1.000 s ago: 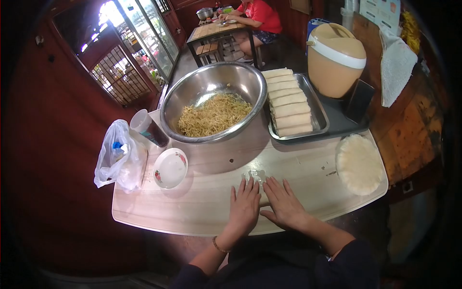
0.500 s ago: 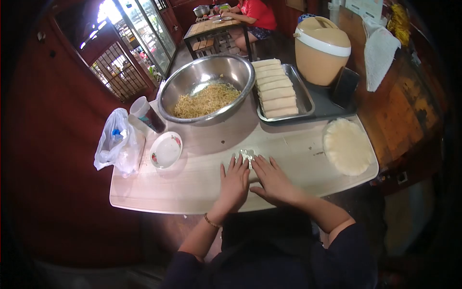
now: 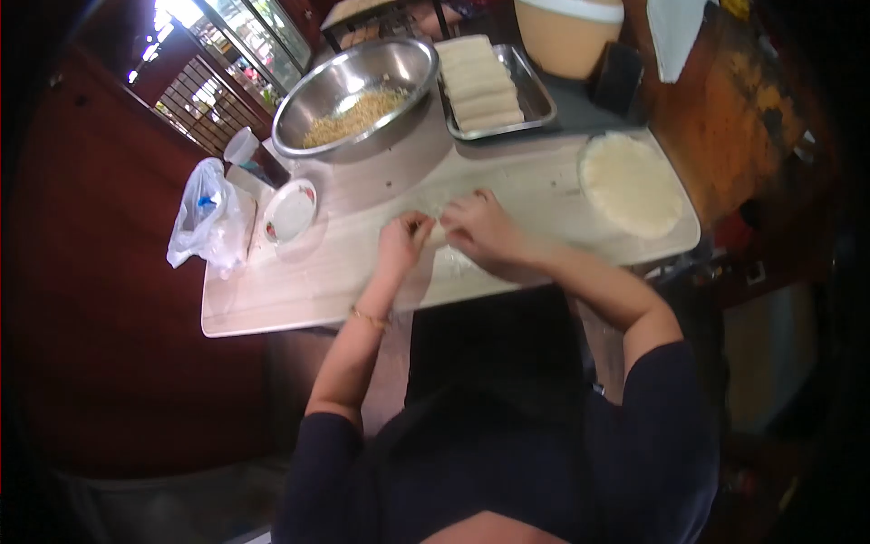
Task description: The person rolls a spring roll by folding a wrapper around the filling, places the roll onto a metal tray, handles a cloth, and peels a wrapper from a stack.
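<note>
A pale wood-grained tabletop carries a wide stainless-steel bowl of yellowish shreds toward its far-left corner, a metal tray of pale, flattened rolls by the far edge, round cream sheets near the right edge, and a translucent white plastic bag at the left edge. Midway along, toward the near edge, the left hand and right hand seem to be handling a small pale piece between them, fingers curled narrow (blur hides whether either truly grips). Its apparent softness calls for light, even fingertip pressure. No brand or writing is legible.
</note>
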`<action>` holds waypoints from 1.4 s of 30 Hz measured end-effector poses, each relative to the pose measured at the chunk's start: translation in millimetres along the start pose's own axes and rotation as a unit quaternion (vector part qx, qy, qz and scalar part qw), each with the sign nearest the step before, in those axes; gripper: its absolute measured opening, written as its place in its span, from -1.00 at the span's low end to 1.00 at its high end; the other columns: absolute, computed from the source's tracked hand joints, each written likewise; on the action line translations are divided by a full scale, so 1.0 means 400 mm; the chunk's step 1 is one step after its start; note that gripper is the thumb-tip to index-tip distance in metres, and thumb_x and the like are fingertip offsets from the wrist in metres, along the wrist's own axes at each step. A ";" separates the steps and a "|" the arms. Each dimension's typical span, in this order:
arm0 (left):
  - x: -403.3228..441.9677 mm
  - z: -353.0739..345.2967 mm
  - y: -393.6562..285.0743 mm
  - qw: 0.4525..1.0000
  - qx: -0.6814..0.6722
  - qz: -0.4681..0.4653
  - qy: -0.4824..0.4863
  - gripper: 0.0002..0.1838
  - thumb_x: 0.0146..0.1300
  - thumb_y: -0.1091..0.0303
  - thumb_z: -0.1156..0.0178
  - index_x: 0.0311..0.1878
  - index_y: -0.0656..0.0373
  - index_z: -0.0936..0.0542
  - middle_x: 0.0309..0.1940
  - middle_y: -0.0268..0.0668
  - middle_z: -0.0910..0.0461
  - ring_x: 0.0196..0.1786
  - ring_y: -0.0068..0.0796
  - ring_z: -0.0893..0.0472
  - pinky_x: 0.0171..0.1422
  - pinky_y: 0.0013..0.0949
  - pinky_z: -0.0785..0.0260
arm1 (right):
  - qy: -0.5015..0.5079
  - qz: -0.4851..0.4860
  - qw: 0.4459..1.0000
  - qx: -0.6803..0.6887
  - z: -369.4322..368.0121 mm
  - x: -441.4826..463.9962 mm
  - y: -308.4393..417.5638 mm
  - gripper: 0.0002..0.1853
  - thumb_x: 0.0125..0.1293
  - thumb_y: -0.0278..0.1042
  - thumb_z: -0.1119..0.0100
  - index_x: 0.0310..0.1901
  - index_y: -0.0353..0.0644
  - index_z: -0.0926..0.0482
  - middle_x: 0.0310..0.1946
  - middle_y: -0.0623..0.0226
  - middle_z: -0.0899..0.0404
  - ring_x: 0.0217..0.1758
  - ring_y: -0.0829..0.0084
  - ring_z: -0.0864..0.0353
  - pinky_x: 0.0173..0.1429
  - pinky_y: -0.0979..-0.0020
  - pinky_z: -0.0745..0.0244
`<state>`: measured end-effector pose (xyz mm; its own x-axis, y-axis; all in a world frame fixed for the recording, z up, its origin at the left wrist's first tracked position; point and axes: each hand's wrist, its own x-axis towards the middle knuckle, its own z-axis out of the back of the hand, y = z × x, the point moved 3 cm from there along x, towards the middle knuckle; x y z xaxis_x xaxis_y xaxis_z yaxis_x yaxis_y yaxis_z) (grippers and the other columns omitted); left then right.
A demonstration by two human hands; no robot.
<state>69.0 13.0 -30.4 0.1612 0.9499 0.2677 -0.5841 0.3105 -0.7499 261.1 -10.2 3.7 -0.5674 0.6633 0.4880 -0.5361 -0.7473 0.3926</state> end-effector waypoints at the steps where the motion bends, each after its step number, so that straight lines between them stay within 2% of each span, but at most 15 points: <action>1: -0.002 0.002 0.001 1.000 0.000 0.013 0.013 -0.81 0.25 0.29 -0.34 -0.29 0.26 -0.69 -0.50 -0.14 -0.62 -0.48 -0.19 -0.61 -0.33 -0.28 -0.44 | 0.006 -0.013 1.000 0.011 -0.009 0.007 -0.023 -0.82 0.22 -0.31 -0.26 -0.18 -0.08 -0.52 -0.08 0.24 -0.58 0.02 0.15 -0.58 0.26 -0.13 -0.25; 4: 0.011 0.017 -0.022 0.999 0.038 -0.014 0.018 -0.78 0.24 0.27 -0.37 -0.30 0.27 -0.69 -0.54 -0.18 -0.64 -0.51 -0.37 -0.59 -0.34 -0.31 -0.41 | 0.047 0.045 0.997 0.038 -0.008 0.033 -0.072 -0.81 0.18 -0.23 -0.34 -0.24 -0.01 -0.54 -0.23 0.39 -0.61 -0.03 0.26 -0.59 0.19 -0.03 -0.26; 6: 0.003 0.019 -0.021 0.993 0.001 0.081 0.088 -0.77 0.25 0.27 -0.36 -0.29 0.29 -0.70 -0.48 -0.20 -0.66 -0.47 -0.50 -0.58 -0.33 -0.34 -0.40 | 0.105 0.037 0.991 0.078 -0.005 0.036 -0.070 -0.76 0.15 -0.17 -0.39 -0.22 0.02 -0.54 -0.22 0.44 -0.62 -0.04 0.33 -0.61 0.20 -0.01 -0.24; 9: -0.035 0.030 -0.050 0.988 0.012 0.081 0.130 -0.77 0.26 0.28 -0.35 -0.25 0.31 -0.71 -0.42 -0.18 -0.68 -0.41 -0.62 -0.56 -0.30 -0.36 -0.38 | 0.171 0.040 0.980 0.097 0.017 0.023 -0.045 -0.80 0.20 -0.16 -0.35 -0.25 0.00 -0.57 -0.23 0.44 -0.63 -0.03 0.35 -0.61 0.20 0.00 -0.24; 13: -0.045 0.051 -0.027 0.992 -0.094 0.061 0.065 -0.74 0.26 0.25 -0.35 -0.24 0.31 -0.71 -0.31 -0.18 -0.69 -0.37 -0.51 -0.59 -0.24 -0.36 -0.37 | 0.209 -0.024 0.970 0.124 -0.030 0.058 -0.095 -0.83 0.26 -0.12 -0.29 -0.29 -0.01 -0.63 -0.19 0.45 -0.63 0.01 0.36 -0.61 0.20 -0.02 -0.22; 16: -0.065 0.092 -0.075 0.998 -0.036 -0.041 0.018 -0.70 0.21 0.23 -0.39 -0.13 0.28 -0.71 -0.21 -0.21 -0.70 -0.38 -0.38 -0.59 -0.19 -0.35 -0.38 | 0.116 0.024 0.993 0.003 -0.063 0.088 -0.122 -0.81 0.30 -0.10 -0.21 -0.33 0.01 -0.68 -0.16 0.40 -0.62 0.03 0.32 -0.59 0.16 -0.03 -0.23; 18: -0.079 0.096 -0.092 0.982 0.130 -0.112 0.080 -0.57 0.24 0.32 -0.38 0.15 0.27 -0.61 -0.02 -0.22 -0.68 -0.34 -0.49 -0.56 -0.29 -0.44 -0.40 | 0.060 0.019 0.998 -0.018 -0.071 0.110 -0.131 -0.81 0.32 -0.12 -0.17 -0.32 0.03 -0.70 -0.15 0.35 -0.60 0.05 0.26 -0.56 0.14 -0.09 -0.21; 21: -0.080 0.090 -0.058 0.980 0.119 -0.141 0.075 -0.41 0.18 0.34 -0.43 0.28 0.24 -0.51 0.02 -0.13 -0.68 -0.29 -0.42 -0.60 -0.25 -0.44 -0.43 | 0.073 0.008 0.996 -0.048 -0.049 0.139 -0.131 -0.79 0.32 -0.11 -0.17 -0.30 -0.01 -0.69 -0.17 0.29 -0.58 0.04 0.21 -0.54 0.14 -0.04 -0.26; 24: -0.062 0.096 -0.038 0.992 0.066 -0.078 0.076 -0.34 0.14 0.24 -0.43 0.30 0.21 -0.47 -0.17 -0.20 -0.72 -0.35 -0.27 -0.57 -0.01 -0.27 -0.39 | 0.009 0.063 0.989 -0.132 -0.013 0.141 -0.076 -0.81 0.25 -0.15 -0.18 -0.29 -0.05 -0.68 -0.18 0.27 -0.58 0.04 0.22 -0.54 0.14 0.09 -0.34; 26: -0.047 0.104 -0.022 0.991 0.071 -0.103 0.046 -0.35 0.14 0.23 -0.43 0.29 0.22 -0.48 -0.23 -0.21 -0.73 -0.36 -0.26 -0.58 0.01 -0.24 -0.38 | -0.006 0.138 0.966 -0.218 -0.010 0.107 -0.009 -0.79 0.13 -0.22 -0.19 -0.25 -0.13 -0.65 -0.18 0.23 -0.58 0.03 0.23 -0.55 0.13 0.23 -0.39; 28: -0.016 0.121 -0.012 0.988 0.074 -0.138 0.010 -0.36 0.14 0.21 -0.44 0.27 0.22 -0.49 -0.28 -0.22 -0.73 -0.36 -0.24 -0.60 0.04 -0.22 -0.38 | 0.044 0.112 0.968 -0.220 0.016 0.079 0.068 -0.71 0.04 -0.27 -0.19 -0.19 -0.20 -0.62 -0.17 0.22 -0.59 0.02 0.24 -0.55 0.15 0.26 -0.40; 31: 0.030 0.152 -0.017 0.985 0.145 -0.094 0.006 -0.43 0.16 0.14 -0.43 0.19 0.17 -0.55 -0.45 -0.30 -0.69 -0.33 -0.24 -0.66 0.04 -0.19 -0.37 | 0.050 0.100 0.975 -0.193 -0.008 0.090 0.060 -0.63 0.01 -0.30 -0.21 -0.12 -0.28 -0.58 -0.15 0.16 -0.59 0.03 0.22 -0.56 0.18 0.27 -0.39; 36: 0.142 0.164 -0.060 0.975 0.179 -0.120 -0.054 -0.48 0.22 0.12 -0.39 0.19 0.14 -0.55 -0.47 -0.30 -0.66 -0.38 -0.28 -0.64 0.01 -0.24 -0.38 | 0.127 0.062 0.980 -0.142 -0.039 0.137 0.018 -0.61 -0.02 -0.37 -0.24 -0.09 -0.30 -0.57 -0.14 0.12 -0.63 0.03 0.17 -0.61 0.13 0.26 -0.47; 40: 0.200 0.106 -0.121 0.987 -0.021 -0.066 -0.148 -0.57 0.31 0.22 -0.30 0.20 0.14 -0.55 -0.44 -0.26 -0.66 -0.42 -0.29 -0.58 -0.02 -0.26 -0.39 | 0.100 0.084 0.971 -0.202 -0.012 0.134 -0.035 -0.70 0.08 -0.33 -0.24 -0.13 -0.20 -0.61 -0.18 0.20 -0.66 -0.09 0.23 -0.68 0.00 0.29 -0.56; 42: 0.220 0.077 -0.124 0.974 -0.110 -0.047 -0.191 -0.61 0.35 0.27 -0.26 0.20 0.15 -0.56 -0.42 -0.24 -0.66 -0.41 -0.28 -0.57 -0.03 -0.26 -0.39 | 0.058 0.034 0.962 -0.265 0.047 0.120 -0.086 -0.81 0.11 -0.37 -0.18 -0.21 -0.14 -0.59 -0.28 0.29 -0.62 -0.13 0.29 -0.64 -0.03 0.29 -0.54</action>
<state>87.9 80.1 49.0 -0.1268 0.8477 0.5151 -0.3903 0.4347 -0.8116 263.8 46.5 28.3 -0.6621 0.6357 0.3967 -0.7210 -0.6848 -0.1059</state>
